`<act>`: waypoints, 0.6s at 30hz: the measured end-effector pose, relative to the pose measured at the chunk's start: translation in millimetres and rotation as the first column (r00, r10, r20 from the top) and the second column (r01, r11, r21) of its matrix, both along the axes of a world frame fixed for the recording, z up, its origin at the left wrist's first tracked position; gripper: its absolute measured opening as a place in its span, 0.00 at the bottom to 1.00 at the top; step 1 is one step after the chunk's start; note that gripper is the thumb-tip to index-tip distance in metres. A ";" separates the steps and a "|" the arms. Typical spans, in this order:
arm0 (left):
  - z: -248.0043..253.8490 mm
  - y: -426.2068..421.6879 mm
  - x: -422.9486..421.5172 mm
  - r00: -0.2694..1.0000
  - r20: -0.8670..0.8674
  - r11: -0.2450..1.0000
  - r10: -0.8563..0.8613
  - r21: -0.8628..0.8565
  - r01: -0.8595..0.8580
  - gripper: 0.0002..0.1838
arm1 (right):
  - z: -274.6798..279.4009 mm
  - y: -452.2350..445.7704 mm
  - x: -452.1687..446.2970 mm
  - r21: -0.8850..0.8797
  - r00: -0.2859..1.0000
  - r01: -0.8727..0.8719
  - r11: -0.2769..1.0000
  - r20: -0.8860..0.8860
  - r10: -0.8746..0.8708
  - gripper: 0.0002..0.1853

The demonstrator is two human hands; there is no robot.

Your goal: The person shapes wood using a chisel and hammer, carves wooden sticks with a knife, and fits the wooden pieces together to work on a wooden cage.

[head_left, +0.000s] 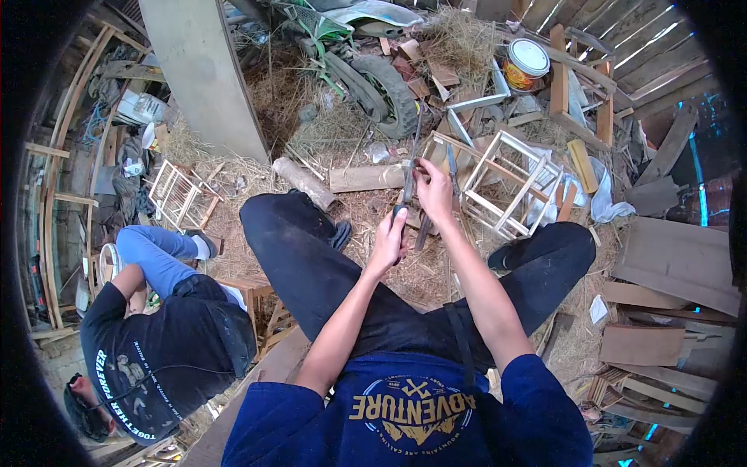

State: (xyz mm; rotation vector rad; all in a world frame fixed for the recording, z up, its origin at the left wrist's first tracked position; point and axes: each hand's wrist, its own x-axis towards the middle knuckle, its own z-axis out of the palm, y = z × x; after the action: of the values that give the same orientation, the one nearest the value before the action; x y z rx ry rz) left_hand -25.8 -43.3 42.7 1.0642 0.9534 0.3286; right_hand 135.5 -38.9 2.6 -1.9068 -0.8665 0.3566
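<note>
My left hand (385, 245) is wrapped round the black handle (399, 214) of a knife-like tool. A long, narrow metal part (410, 177) runs upward from about that handle. Beside it, my right hand (434, 191) is closed in a pinch, its fingertips against or right next to the narrow metal part; what they grip cannot be made out. Below the right hand a dark wooden strip (423, 232) shows, partly hidden. Both hands are above the straw-covered floor, between my spread knees.
A small white wooden frame (510, 183) stands by my right knee. Ahead lie a plank (366, 179), a log (303, 183) and a wheel (381, 97). Another person (167, 335) sits at the left. A paint bucket (527, 62) and stacked boards (677, 265) are on the right.
</note>
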 end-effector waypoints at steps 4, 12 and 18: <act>-10.9 5.5 1.1 0.999 -0.035 1.000 -0.005 0.024 0.006 0.21 | -9.7 5.8 7.0 0.023 0.999 -0.012 1.000 0.048 0.010 0.15; -14.1 11.8 4.2 1.000 0.005 1.000 0.009 -0.015 -0.009 0.21 | -16.9 8.8 13.0 -0.042 1.000 -0.025 0.999 0.006 0.025 0.18; -15.8 11.9 2.4 1.000 -0.015 0.999 0.008 0.054 -0.008 0.22 | -55.5 -20.1 5.9 0.010 0.982 0.057 0.998 -0.179 -0.054 0.28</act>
State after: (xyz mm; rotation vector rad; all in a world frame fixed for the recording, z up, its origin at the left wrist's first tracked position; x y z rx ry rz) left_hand -23.4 -31.4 26.9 1.1139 0.9671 0.3550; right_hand 141.4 -59.1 -52.9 -1.8496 -0.6941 0.4785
